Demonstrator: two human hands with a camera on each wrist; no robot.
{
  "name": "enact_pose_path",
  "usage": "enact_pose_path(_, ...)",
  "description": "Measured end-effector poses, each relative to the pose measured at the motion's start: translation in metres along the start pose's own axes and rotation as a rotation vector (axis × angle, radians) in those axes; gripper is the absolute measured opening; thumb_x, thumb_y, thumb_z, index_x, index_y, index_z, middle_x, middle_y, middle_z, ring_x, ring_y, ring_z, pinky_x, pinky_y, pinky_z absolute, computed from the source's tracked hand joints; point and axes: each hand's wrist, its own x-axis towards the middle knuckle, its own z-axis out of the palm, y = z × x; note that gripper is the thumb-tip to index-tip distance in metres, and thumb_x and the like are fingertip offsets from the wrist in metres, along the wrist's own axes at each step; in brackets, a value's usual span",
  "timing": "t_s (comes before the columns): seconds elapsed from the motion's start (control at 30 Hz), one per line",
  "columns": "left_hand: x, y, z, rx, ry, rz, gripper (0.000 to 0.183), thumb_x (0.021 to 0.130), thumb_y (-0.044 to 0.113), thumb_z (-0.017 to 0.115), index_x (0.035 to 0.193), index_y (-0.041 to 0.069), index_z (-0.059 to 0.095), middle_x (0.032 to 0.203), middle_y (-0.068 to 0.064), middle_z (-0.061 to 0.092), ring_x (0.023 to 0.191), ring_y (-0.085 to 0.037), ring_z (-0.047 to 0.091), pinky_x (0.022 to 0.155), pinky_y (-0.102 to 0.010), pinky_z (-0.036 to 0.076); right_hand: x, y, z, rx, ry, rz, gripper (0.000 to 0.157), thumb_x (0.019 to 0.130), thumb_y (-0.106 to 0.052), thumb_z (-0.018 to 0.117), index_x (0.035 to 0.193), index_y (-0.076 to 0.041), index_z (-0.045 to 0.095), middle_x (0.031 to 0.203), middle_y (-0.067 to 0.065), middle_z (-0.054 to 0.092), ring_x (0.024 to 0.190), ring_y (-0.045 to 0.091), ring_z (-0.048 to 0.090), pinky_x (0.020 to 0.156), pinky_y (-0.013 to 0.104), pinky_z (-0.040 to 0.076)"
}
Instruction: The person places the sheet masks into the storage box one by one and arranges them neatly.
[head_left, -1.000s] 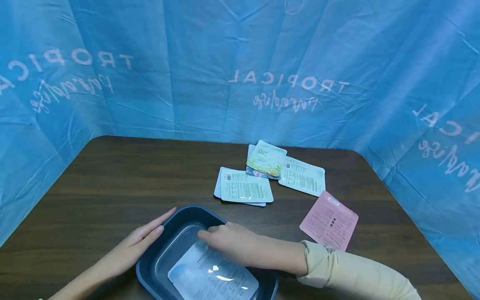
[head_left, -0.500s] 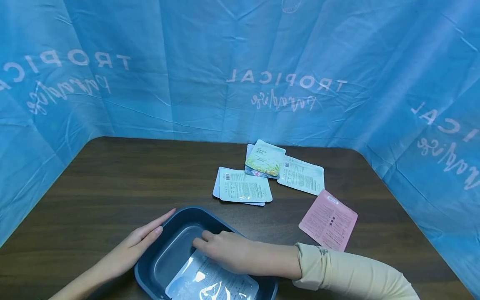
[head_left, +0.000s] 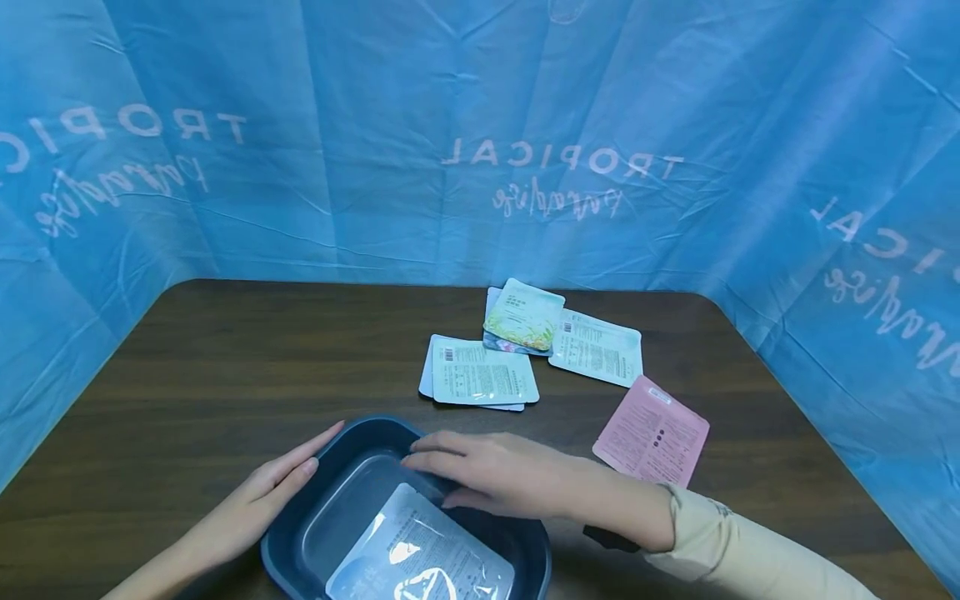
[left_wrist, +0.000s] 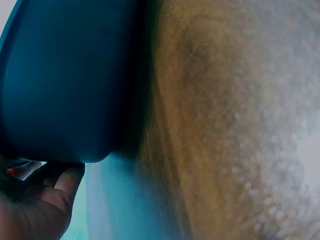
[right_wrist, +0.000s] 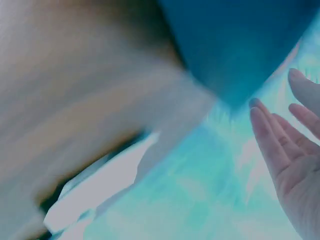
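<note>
A dark blue plastic basin (head_left: 307,492) stands at the front of the table. In it lies a pale blue sheet mask packet (head_left: 420,550), printed with small text and glossy with reflections. My left hand (head_left: 258,504) rests with straight fingers against the basin's left outer side; the left wrist view has the hand (left_wrist: 42,205) touching the basin wall (left_wrist: 65,85). Over the basin's far right rim is my right hand (head_left: 491,471), its fingers loosely extended and holding nothing. The right wrist view also shows that hand (right_wrist: 295,150) with spread fingers near the basin (right_wrist: 235,45).
Several pale green and blue sheet mask packets (head_left: 486,375) lie overlapped towards the back of the dark wooden table (head_left: 225,367). A pink packet (head_left: 652,433) lies to their right, near my right forearm. A blue printed curtain (head_left: 390,142) surrounds the table's far sides.
My right hand has let go of the pale blue packet, opened its fingers and moved right and up to the basin's rim. The packet stays in the basin. My left hand keeps its place.
</note>
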Motion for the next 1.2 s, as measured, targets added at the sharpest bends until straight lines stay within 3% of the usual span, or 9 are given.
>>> enact_pose_path(0.07,0.0,0.0,0.0,0.012,0.009,-0.003,0.046,0.103,0.018,0.035,0.143,-0.003,0.03,0.144,-0.024,0.032,0.127,-0.046,0.033,0.092,-0.055,0.037,-0.014,0.009,-0.01,0.023,0.101,0.018,0.057,0.086,-0.012,0.069,0.137,-0.01,0.043,0.134,0.004,0.047,0.109,0.007,0.054,0.089,0.017,0.043)
enact_pose_path(0.2,0.0,0.0,-0.001,0.024,0.014,-0.008,0.046,0.103,0.018,0.036,0.143,-0.003,0.031,0.144,-0.024,0.032,0.127,-0.045,0.034,0.092,-0.054,0.038,-0.047,0.031,-0.028,0.029,0.258,0.135,0.06,0.081,-0.006,0.073,0.135,-0.008,0.046,0.129,0.004,0.05,0.101,0.012,0.058,0.083,0.023,0.049)
enact_pose_path(0.33,0.001,0.0,-0.001,0.021,0.011,-0.005,0.045,0.103,0.017,0.036,0.143,-0.004,0.031,0.144,-0.024,0.032,0.127,-0.045,0.034,0.093,-0.053,0.037,-0.085,0.058,-0.043,-0.018,0.325,0.314,0.061,0.079,-0.006,0.075,0.134,-0.007,0.047,0.124,0.007,0.053,0.101,0.019,0.058,0.08,0.034,0.051)
enact_pose_path(0.53,0.001,-0.001,-0.003,0.004,0.001,-0.001,0.044,0.103,0.016,0.035,0.143,-0.003,0.031,0.144,-0.024,0.033,0.127,-0.045,0.033,0.092,-0.052,0.037,-0.143,0.097,-0.053,-0.036,0.25,0.617,0.067,0.083,-0.014,0.073,0.14,-0.006,0.039,0.133,0.013,0.044,0.115,0.03,0.049,0.082,0.048,0.048)
enact_pose_path(0.67,0.001,-0.002,-0.002,-0.002,-0.008,0.006,0.044,0.103,0.015,0.035,0.143,-0.003,0.032,0.143,-0.024,0.033,0.127,-0.044,0.033,0.092,-0.051,0.037,-0.171,0.115,-0.052,0.03,0.18,0.739,0.077,0.082,-0.015,0.073,0.143,0.0,0.029,0.142,0.022,0.03,0.129,0.041,0.029,0.095,0.058,0.034)
enact_pose_path(0.77,0.001,-0.003,-0.002,-0.007,-0.009,0.004,0.044,0.103,0.016,0.035,0.143,-0.003,0.032,0.144,-0.023,0.033,0.127,-0.043,0.034,0.092,-0.05,0.038,-0.184,0.124,-0.05,0.07,0.144,0.781,0.082,0.081,-0.016,0.074,0.144,0.004,0.025,0.145,0.027,0.022,0.132,0.045,0.019,0.099,0.06,0.027)
enact_pose_path(0.97,0.001,-0.004,-0.001,-0.018,-0.001,-0.002,0.045,0.103,0.016,0.036,0.143,-0.003,0.032,0.144,-0.023,0.032,0.127,-0.043,0.035,0.093,-0.048,0.037,-0.199,0.134,-0.044,0.09,0.104,0.831,0.089,0.076,-0.025,0.078,0.139,0.012,0.028,0.143,0.033,0.021,0.129,0.05,0.019,0.098,0.063,0.025)
enact_pose_path(1.2,0.001,-0.002,-0.001,-0.025,0.012,-0.026,0.046,0.102,0.018,0.037,0.142,-0.004,0.032,0.144,-0.023,0.032,0.127,-0.044,0.034,0.093,-0.05,0.038,-0.21,0.139,-0.038,0.136,0.03,0.951,0.103,0.07,-0.038,0.081,0.136,0.018,0.024,0.141,0.039,0.015,0.125,0.058,0.015,0.094,0.068,0.024)
